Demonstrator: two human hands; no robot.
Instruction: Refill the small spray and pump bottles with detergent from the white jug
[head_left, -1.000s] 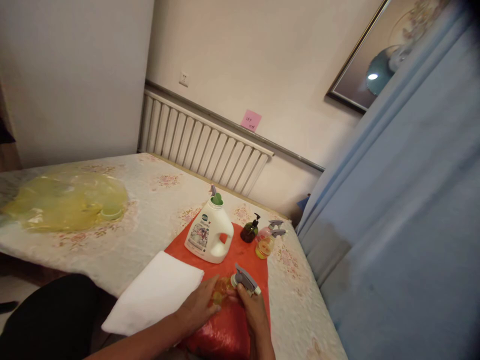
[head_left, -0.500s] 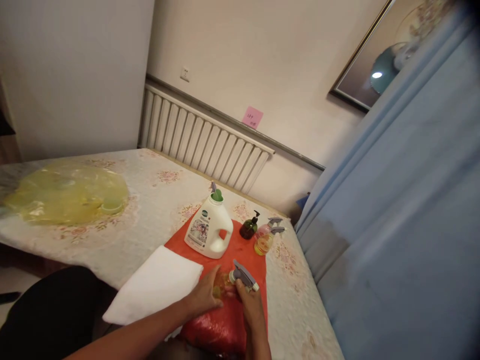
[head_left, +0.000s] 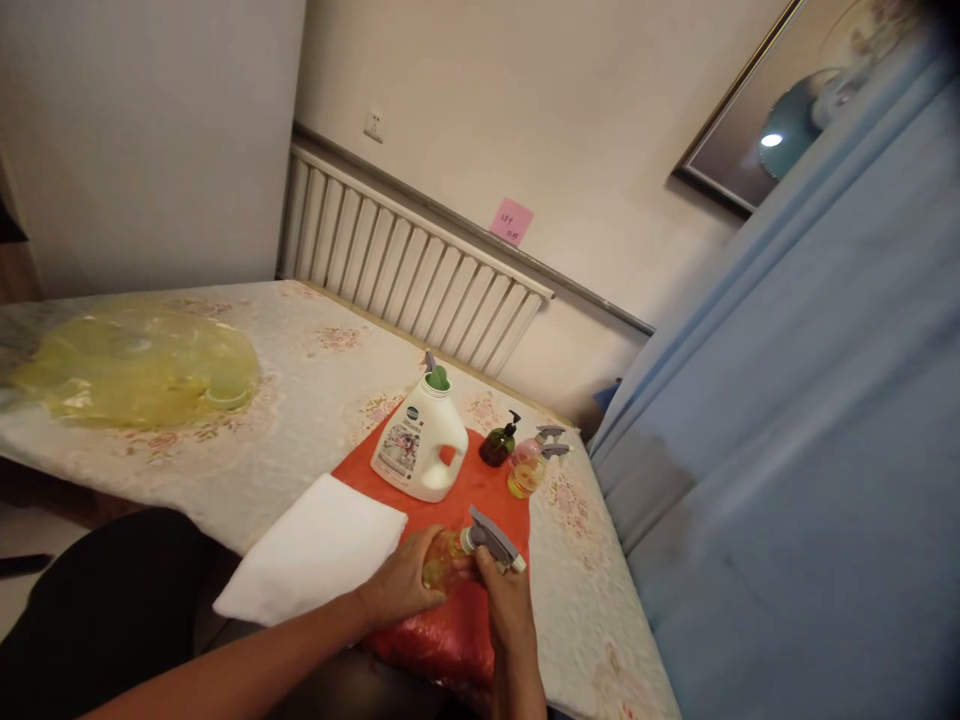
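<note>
**Both my hands on a small spray bottle above a red plastic sheet**

My left hand (head_left: 409,577) curls round the body of a small, clear plastic spray bottle tinted amber-yellow (head_left: 441,563). My right hand (head_left: 511,605) closes about its neck, the thumb on the grey trigger head (head_left: 495,540). The bottle is tilted, its top toward my right, in front of me over a glossy red plastic sheet (head_left: 491,502) on a pale floral cloth (head_left: 585,600).

Just beyond stands a cream plastic jug with a side handle and printed label (head_left: 416,450). A folded white cloth (head_left: 315,550) lies to its left, nearer me. To the jug's right are a dark green pump bottle (head_left: 496,447), a yellow spray bottle (head_left: 523,481) and, behind that, a pink one (head_left: 520,453). A crumpled yellow plastic bag (head_left: 139,362) lies well apart, far left.

As I judge it, fitting the trigger head is done or nearly so; whether it is tight, I cannot tell. The yellow and pink bottles already wear theirs. The jug shows a green part at its mouth and no cap, so it looks not yet closed.
</note>
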